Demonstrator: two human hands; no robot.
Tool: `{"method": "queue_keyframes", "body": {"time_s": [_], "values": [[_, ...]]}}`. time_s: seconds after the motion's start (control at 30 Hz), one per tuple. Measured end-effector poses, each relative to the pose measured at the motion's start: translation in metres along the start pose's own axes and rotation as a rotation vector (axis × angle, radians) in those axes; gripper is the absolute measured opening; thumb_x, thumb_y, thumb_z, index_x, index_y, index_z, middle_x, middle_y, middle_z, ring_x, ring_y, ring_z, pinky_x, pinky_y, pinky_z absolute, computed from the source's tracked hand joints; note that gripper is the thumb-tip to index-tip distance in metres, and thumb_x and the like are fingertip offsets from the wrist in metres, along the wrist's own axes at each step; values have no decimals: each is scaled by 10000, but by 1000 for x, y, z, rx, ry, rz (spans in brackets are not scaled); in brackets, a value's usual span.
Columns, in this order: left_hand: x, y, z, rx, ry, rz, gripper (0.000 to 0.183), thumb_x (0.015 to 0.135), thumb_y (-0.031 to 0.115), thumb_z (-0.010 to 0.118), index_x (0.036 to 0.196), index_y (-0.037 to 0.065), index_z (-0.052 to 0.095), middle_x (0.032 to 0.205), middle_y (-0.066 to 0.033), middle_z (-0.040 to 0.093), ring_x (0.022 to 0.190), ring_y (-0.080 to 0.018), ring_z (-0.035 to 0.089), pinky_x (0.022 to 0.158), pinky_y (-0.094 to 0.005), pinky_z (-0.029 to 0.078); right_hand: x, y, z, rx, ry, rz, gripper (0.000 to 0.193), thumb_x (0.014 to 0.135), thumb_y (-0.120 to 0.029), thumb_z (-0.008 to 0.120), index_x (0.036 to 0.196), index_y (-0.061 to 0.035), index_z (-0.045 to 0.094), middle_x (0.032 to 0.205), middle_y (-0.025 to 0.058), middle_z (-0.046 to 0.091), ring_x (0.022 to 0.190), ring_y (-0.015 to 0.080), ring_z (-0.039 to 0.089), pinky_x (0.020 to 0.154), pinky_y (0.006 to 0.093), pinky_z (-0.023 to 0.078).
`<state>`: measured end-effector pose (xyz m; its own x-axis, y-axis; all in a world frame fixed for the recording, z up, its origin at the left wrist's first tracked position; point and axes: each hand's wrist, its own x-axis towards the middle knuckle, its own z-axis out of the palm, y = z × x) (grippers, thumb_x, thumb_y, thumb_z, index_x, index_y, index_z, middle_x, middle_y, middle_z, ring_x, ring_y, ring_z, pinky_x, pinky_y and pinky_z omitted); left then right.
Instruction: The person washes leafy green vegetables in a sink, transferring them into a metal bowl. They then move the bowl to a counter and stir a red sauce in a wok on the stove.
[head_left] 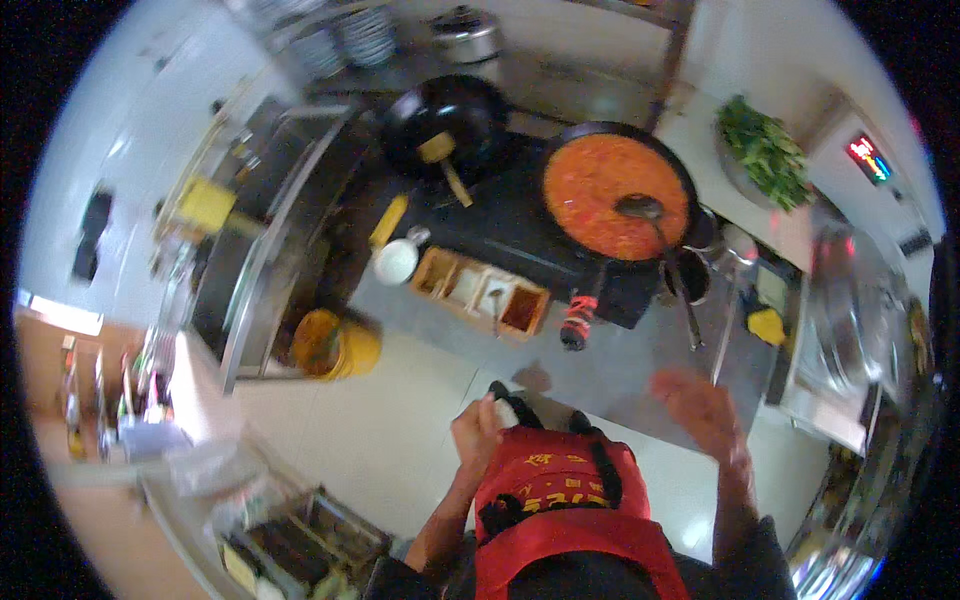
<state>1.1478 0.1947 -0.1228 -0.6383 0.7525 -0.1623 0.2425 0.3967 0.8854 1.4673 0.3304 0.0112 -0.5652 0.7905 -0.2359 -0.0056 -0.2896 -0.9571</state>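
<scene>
My left hand [477, 434] is curled closed in front of the red apron [560, 470]. A small white thing [507, 412] shows at its fingertips, too blurred to name. My right hand [703, 408] is raised over the near right edge of the metal counter, smeared by motion; its fingers look stretched out, with nothing seen in them. Beyond it, a ladle [683, 298] rests with its bowl in a large black wok of orange-red sauce [600, 185] and its handle pointing toward me, apart from the hand. The wok's wrapped handle [577, 322] points to the counter's front.
A second black wok [420, 110] holds a wooden-handled brush [455, 182]. A seasoning box [520, 308] and white bowl [396, 262] stand along the counter. Left is a yellow bucket [358, 352]; far right, a bowl of leafy greens [762, 150] and a yellow cloth [766, 326].
</scene>
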Motion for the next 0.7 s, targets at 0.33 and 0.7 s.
{"method": "queue_keyframes", "body": {"time_s": [0.33, 0.7], "values": [[101, 20, -44, -60, -499, -47, 612, 972, 477, 584, 525, 72, 479, 473, -8, 456, 364, -95, 415, 363, -311, 364, 108, 14, -6, -1346, 692, 213, 609, 854, -282, 687, 1371, -34, 484, 1255, 208, 611, 1136, 395, 598, 962, 469, 476], [111, 58, 33, -397, -773, -47, 548, 954, 243, 667, 1386, -24, 460, 925, -72, 685, 788, -75, 587, 656, -235, 467, 161, 67, -52, -1274, 630, 126, 410, 878, -282, 632, 1206, -61, 527, 999, 204, 671, 914, 420, 645, 753, 550, 498]]}}
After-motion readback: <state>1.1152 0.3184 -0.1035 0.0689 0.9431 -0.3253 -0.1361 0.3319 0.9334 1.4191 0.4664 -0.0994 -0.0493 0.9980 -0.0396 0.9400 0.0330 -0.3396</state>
